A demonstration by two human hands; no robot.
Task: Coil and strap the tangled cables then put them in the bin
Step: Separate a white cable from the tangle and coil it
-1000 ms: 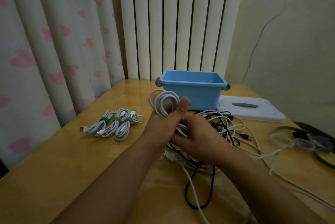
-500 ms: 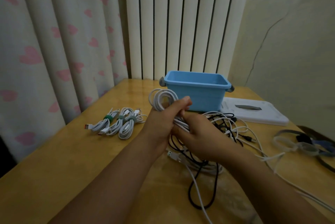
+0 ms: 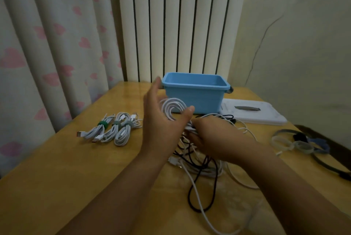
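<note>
My left hand is spread open beside a white cable coil, fingers straight and pointing up, thumb out toward the coil. My right hand grips the lower end of that coil just above a tangle of white and black cables on the wooden table. The blue bin stands behind the hands, open and with nothing visible in it. Three strapped white coils lie to the left.
A white flat box lies right of the bin. Loose straps and rings sit at the table's right edge. A heart-print curtain and a white radiator stand behind the table.
My left hand has let go of the white coil and opened, its fingers now straight. The right hand holds the coil's lower end alone.
</note>
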